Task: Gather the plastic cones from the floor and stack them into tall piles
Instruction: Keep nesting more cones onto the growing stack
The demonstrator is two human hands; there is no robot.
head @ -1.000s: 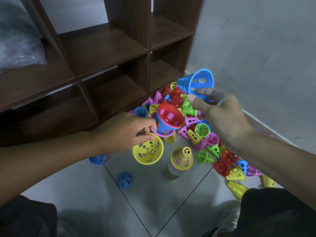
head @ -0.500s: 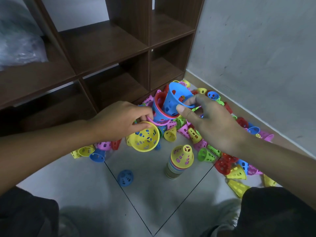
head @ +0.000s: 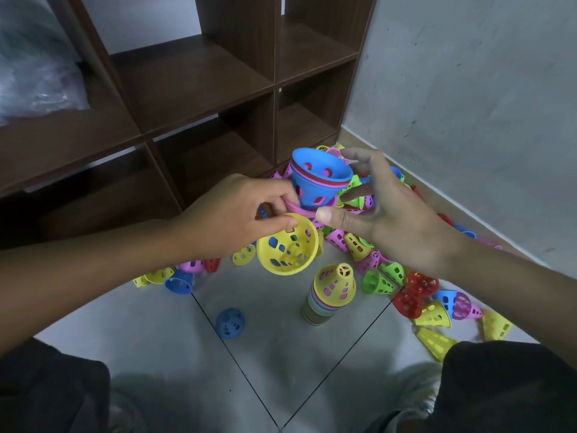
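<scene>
My left hand (head: 237, 215) grips a nested bundle of cones (head: 315, 185), blue on top over red and pink rims, and also pinches a yellow cone (head: 288, 245) whose mouth faces me. Just right of the bundle, my right hand (head: 384, 210) hovers with fingers spread and relaxed, holding nothing. On the floor below stands an upright stack (head: 327, 295) capped by a yellow cone. Loose cones in several colours (head: 415, 292) lie heaped toward the corner behind my hands.
A dark wooden shelf unit (head: 199, 85) stands behind the heap, with a plastic bag (head: 34, 79) on its left shelf. The grey wall (head: 468, 89) closes the right side. A lone blue cone (head: 230, 323) lies on the tiles. My knees (head: 499, 385) frame the bottom.
The blue cone my right hand carried now sits on top of the bundle in my left hand. My right hand has let go and drawn slightly away, fingers spread.
</scene>
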